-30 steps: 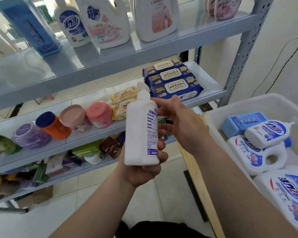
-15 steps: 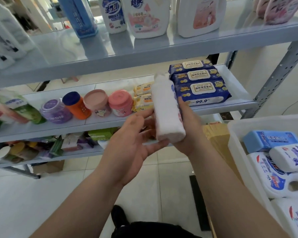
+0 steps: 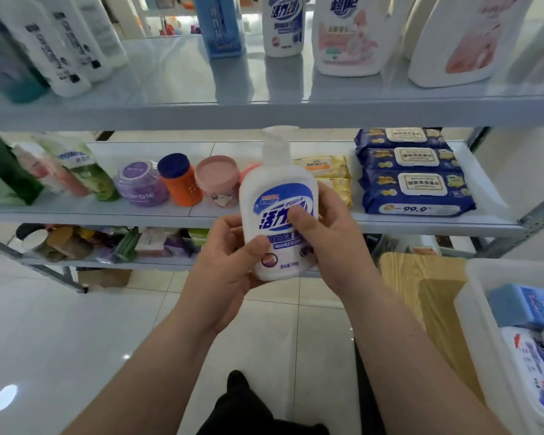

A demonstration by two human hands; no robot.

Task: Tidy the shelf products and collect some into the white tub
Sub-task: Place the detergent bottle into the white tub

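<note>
Gripping the white pump bottle [image 3: 280, 215] from both sides, the left hand [image 3: 230, 268] curls round its lower edge, thumb on the label. The right hand [image 3: 330, 246] clasps the opposite side, thumb on the blue lettering. The bottle is held upright in the air in front of the middle shelf [image 3: 390, 222].

Half a second ago it was edge-on in the right hand alone, with the left hand spread beside it. Now its printed face looks at the camera.

Behind it at 10 o'clock sits a pink jar [image 3: 215, 174], and blue wipe packs [image 3: 415, 193] lie at 2 o'clock. The white tub [image 3: 474, 309], already holding similar products, is at 4 o'clock, well apart.

The pump nozzle blurs into the shelf edge, so its direction is unclear. With the label forward, the bottle is probably being faced for the shelf, not put in the tub.
</note>
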